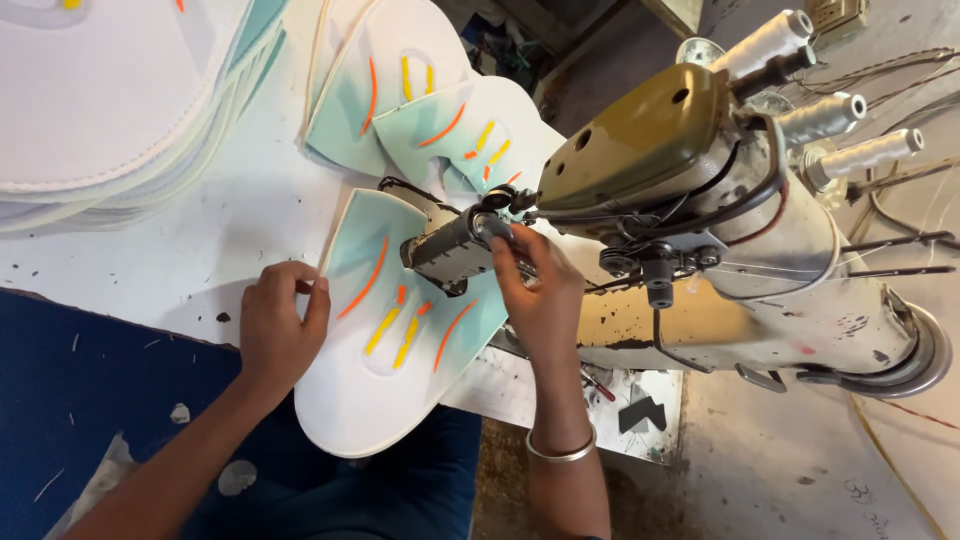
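Shoe-upper panel, pale mint and white with orange and yellow stripes, lies across the post of the sewing machine, its rounded white lower edge hanging off the white table toward the person's lap. The left hand curls over the panel's left edge, thumb and fingers pinching the material. The right hand closes on the panel at the needle end of the machine, fingertips pressed against the dark metal post; a silver bangle circles that wrist.

Two more panels of the same colours lie overlapped just behind the post, and a tall stack of white and mint pieces sits at the upper left, cut off by the frame. Three cones of white thread stand on spindles at the machine's upper right. The machine has an olive top and a chipped cream body.

No package, label or sign is readable anywhere. The needle itself is hidden behind the right hand's fingers and the machine head, so the stitching point cannot be made out. The panel's right part is covered by that hand. Small dark objects on the white sheet under the machine arm are too small to identify.
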